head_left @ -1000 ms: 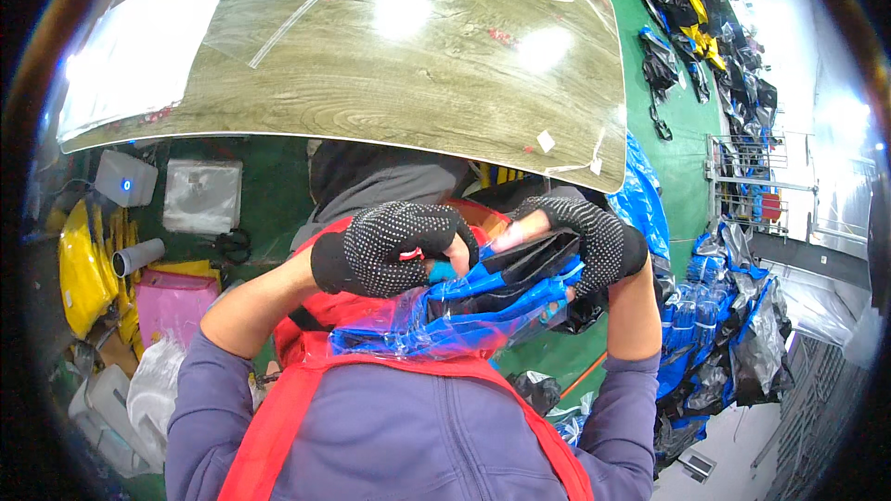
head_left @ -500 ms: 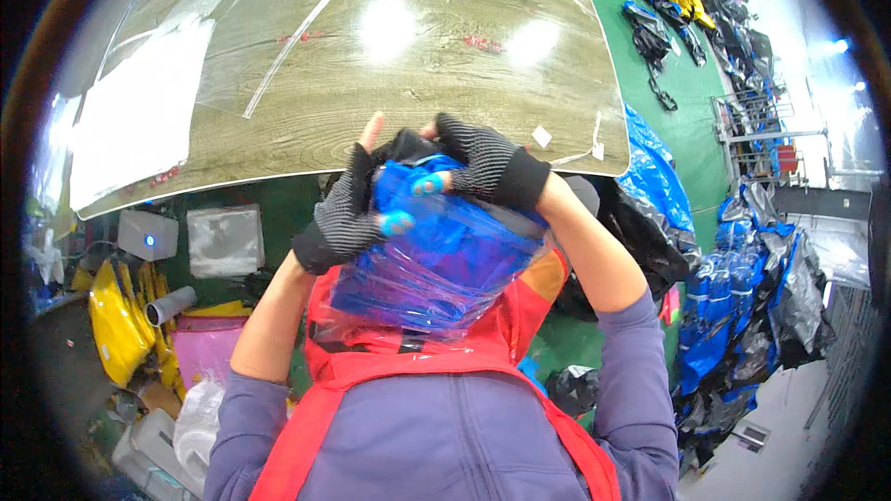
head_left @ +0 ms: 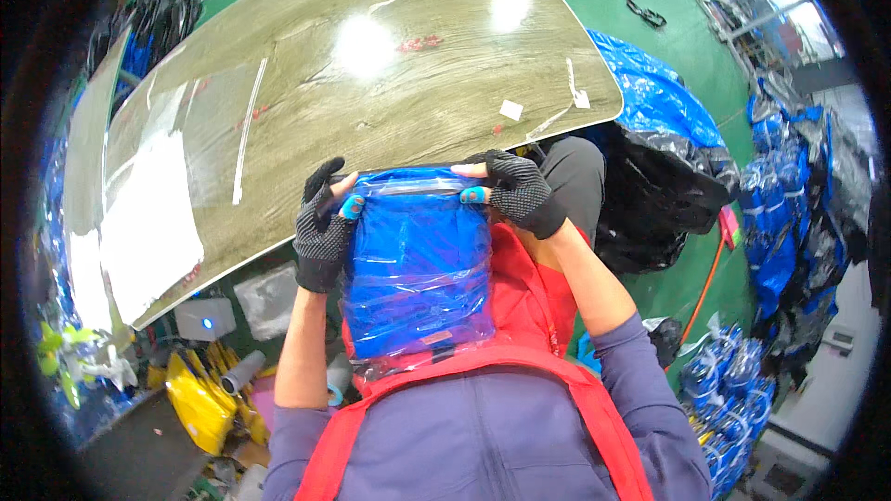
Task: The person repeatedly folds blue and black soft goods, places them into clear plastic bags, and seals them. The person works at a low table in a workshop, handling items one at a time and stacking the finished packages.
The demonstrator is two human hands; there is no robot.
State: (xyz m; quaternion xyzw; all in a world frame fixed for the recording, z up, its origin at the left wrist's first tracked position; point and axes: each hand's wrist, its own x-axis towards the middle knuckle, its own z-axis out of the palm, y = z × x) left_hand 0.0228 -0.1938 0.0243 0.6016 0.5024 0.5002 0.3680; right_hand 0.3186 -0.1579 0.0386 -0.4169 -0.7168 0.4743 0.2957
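Observation:
A clear plastic bag lies in my lap with a folded blue plastic sheet inside it. Its far end is pulled flat and straight between my hands, just below the table's near edge. In a dark dotted fingerless-tip glove, my left hand pinches the far left corner, thumb on top. My right hand, gloved alike, grips the far right corner the same way. Blue wraps cover part of both thumbs. Creases and glare run across the clear film.
Ahead stands a wood-grain table with a white sheet at its left. Black plastic and a blue sheet lie right of it. Blue bundles are piled farther right. Yellow packages sit at lower left.
My hands have moved apart from the bunched end of the bag to its two far corners. The bag now lies flatter and straighter. The whole view has turned.

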